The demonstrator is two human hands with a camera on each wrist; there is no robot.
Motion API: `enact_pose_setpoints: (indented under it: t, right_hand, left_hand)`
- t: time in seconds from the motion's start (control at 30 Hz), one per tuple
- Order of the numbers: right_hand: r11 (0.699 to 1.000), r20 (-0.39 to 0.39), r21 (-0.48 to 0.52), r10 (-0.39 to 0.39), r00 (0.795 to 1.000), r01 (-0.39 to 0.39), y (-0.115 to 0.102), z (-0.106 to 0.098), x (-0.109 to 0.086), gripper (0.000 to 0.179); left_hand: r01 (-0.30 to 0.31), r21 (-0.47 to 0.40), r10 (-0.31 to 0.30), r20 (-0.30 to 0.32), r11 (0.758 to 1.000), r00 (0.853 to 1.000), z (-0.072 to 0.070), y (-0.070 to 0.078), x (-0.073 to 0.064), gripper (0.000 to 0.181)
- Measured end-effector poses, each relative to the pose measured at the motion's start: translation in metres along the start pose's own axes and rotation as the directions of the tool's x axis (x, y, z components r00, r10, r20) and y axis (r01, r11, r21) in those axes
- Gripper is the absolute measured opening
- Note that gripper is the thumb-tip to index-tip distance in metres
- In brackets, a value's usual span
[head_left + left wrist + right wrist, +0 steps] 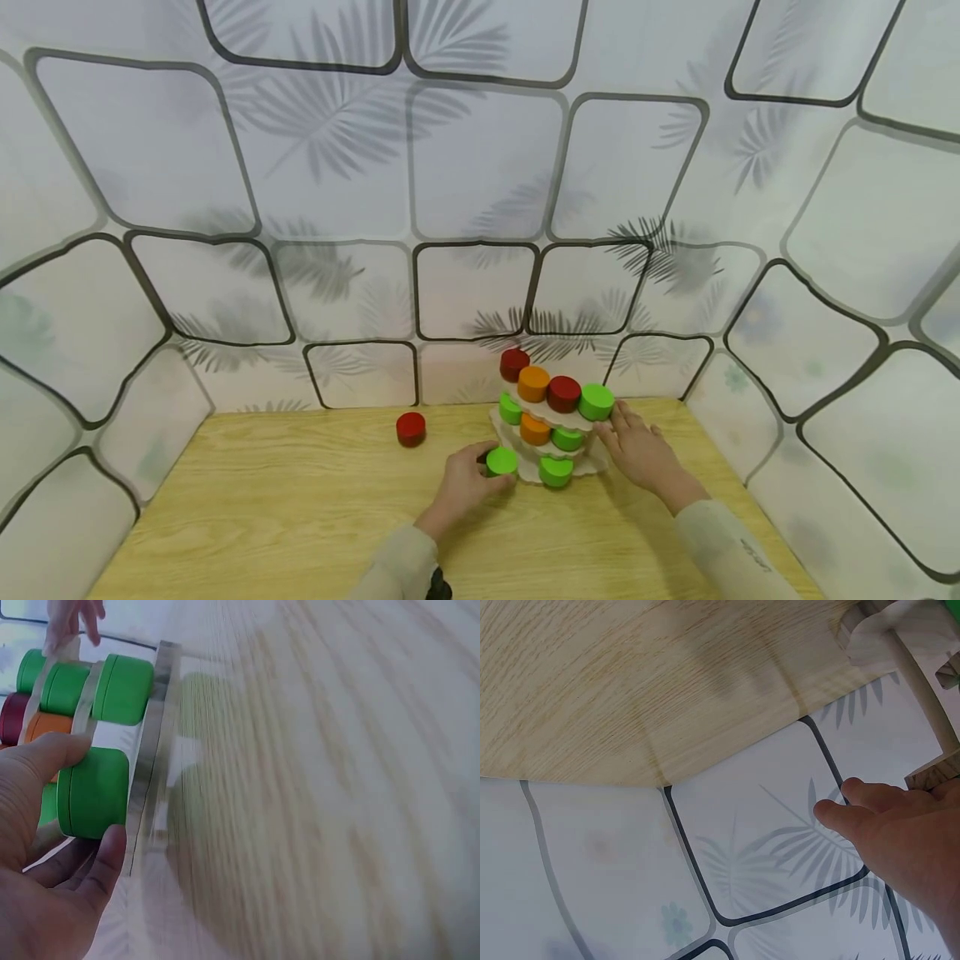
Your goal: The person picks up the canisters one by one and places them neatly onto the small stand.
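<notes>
A three-tier wooden stand [528, 472] with wavy-edged tiers bears several short red, orange and green cylinders. At its front left, my left hand [467, 483] pinches a green cylinder [94, 793] between thumb and fingers. A seam runs round this cylinder, like a lid's. It is beside the lowest tier; whether it touches that tier I cannot tell. Another green cylinder [556, 472] sits on the lowest tier. My right hand [641, 446] touches the right edge of the top tier, fingers fairly straight, close to a green cylinder [597, 402]. Its thumb is hidden in the right wrist view.
One red cylinder [411, 429] lies on the wooden table [300, 500], left of the stand. Patterned white walls [360, 292] with leaf and block prints rise at the table's back and sides. The back wall stands close behind the stand.
</notes>
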State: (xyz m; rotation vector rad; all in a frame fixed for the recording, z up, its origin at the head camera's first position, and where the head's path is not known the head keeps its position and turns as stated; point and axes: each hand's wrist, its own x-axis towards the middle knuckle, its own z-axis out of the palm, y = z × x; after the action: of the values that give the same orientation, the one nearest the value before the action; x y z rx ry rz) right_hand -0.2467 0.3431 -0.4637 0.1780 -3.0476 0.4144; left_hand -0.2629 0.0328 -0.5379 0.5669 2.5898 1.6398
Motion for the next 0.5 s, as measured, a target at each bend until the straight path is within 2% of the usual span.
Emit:
enact_pose_setpoints:
  t: [0.2, 0.5]
  right_hand:
    - [1.000, 0.000, 0.002, 0.004, 1.000, -0.004, 0.001, -0.001, 0.000, 0.074]
    - [1.000, -0.004, 0.007, -0.001, 1.000, 0.001, 0.000, 0.000, 0.000, 0.074]
  left_hand:
    - [0.001, -0.018, -0.001, 0.005, 1.000, 1.000, 0.009, 0.005, 0.005, 0.066]
    - [-0.017, 0.021, 0.017, -0.005, 1.000, 1.000, 0.019, 0.010, 0.013, 0.066]
